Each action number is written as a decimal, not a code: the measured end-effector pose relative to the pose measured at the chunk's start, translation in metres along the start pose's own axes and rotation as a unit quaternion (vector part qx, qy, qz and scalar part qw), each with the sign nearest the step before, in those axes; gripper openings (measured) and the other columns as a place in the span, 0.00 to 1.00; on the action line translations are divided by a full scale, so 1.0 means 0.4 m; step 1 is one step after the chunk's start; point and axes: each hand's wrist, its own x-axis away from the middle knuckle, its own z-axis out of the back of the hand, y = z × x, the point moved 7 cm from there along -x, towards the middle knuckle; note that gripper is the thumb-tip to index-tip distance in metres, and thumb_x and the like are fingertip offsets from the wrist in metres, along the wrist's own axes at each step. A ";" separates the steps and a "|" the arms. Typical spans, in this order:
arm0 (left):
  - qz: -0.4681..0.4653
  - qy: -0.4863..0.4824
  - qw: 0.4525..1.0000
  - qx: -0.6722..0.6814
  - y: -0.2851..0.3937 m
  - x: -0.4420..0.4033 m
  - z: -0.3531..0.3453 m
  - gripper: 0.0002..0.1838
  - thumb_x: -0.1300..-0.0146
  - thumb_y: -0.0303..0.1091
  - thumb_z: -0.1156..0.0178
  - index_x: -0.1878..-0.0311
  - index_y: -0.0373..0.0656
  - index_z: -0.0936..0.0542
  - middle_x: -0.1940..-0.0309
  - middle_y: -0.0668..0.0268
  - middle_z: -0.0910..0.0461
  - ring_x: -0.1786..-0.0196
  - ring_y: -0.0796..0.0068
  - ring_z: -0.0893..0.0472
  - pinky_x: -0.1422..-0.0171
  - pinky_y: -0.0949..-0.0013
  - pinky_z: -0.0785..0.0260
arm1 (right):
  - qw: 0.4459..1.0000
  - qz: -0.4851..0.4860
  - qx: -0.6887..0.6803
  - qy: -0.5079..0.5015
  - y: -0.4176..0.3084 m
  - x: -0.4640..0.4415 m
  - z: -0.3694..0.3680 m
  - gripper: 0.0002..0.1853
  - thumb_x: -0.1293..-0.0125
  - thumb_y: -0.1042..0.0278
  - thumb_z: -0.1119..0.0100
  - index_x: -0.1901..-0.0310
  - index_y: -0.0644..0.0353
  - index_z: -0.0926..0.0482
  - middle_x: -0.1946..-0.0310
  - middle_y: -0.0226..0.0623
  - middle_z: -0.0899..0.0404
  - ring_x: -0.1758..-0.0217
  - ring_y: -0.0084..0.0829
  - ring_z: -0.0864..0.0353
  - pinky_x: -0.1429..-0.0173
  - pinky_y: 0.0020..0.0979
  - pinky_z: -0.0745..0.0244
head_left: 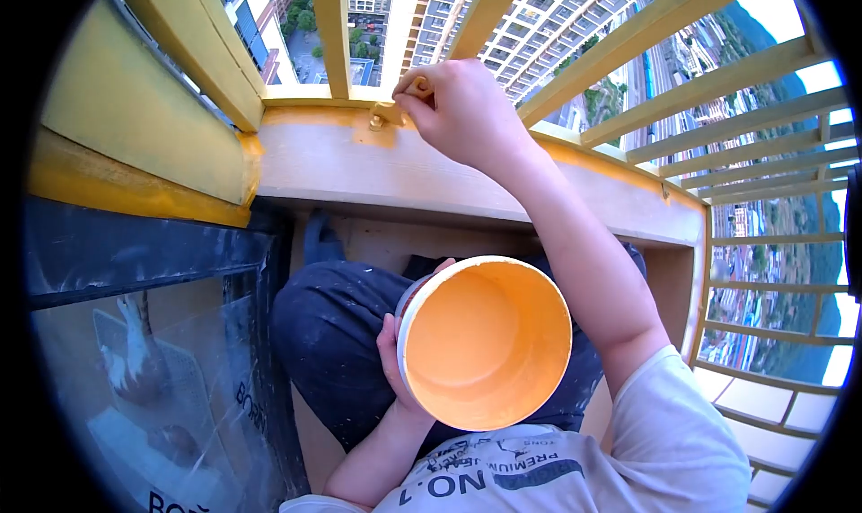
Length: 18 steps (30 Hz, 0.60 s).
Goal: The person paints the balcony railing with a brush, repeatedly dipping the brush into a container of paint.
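Observation:
My left hand (392, 356) is wrapped round the side of a white paint bucket (570, 320), which is tilted so that its mouth faces me. Orange-yellow paint (476, 333) coats the inside. My right hand (462, 109) reaches up to the bottom rail of the yellow metal railing (332, 37), its fingers curled in a pinch. Whatever they hold is hidden or too small to name. Just left of those fingers a small bracket with a bolt (376, 120) fixes the railing to the pale ledge (341, 167). Orange-yellow paint edges the ledge along the rail.
On the left stand a yellow panel (108, 109) and a dark-framed glass pane (180, 396) with lettering. My legs in dark trousers (328, 324) are bent under the bucket, close to the ledge. Beyond the bars, tall buildings (539, 28) and a street lie far below.

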 end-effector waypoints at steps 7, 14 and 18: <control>-0.005 0.002 1.000 0.004 0.001 0.004 0.016 0.45 0.25 0.67 0.65 0.16 0.44 0.44 0.19 0.56 0.38 0.19 0.54 0.35 0.17 0.45 0.40 | 0.986 -0.066 -0.145 0.044 0.041 0.036 -0.001 0.09 0.33 0.69 0.36 0.61 0.65 0.10 0.72 0.47 0.11 0.69 0.44 0.10 0.55 0.38 0.14; -0.007 0.000 1.000 0.008 0.000 0.004 0.030 0.45 0.25 0.67 0.65 0.16 0.44 0.43 0.19 0.56 0.38 0.19 0.54 0.35 0.17 0.46 0.40 | 0.956 -0.150 -0.251 0.030 0.043 0.065 -0.002 0.10 0.33 0.68 0.35 0.60 0.66 0.10 0.71 0.46 0.11 0.71 0.40 0.10 0.61 0.34 0.14; -0.010 -0.001 1.000 0.016 -0.015 0.002 0.045 0.45 0.25 0.67 0.65 0.16 0.44 0.43 0.19 0.56 0.37 0.19 0.54 0.35 0.17 0.46 0.40 | 0.984 0.003 -0.149 0.100 -0.019 0.010 0.014 0.10 0.28 0.68 0.37 0.56 0.66 0.12 0.71 0.42 0.10 0.70 0.32 0.08 0.61 0.30 0.13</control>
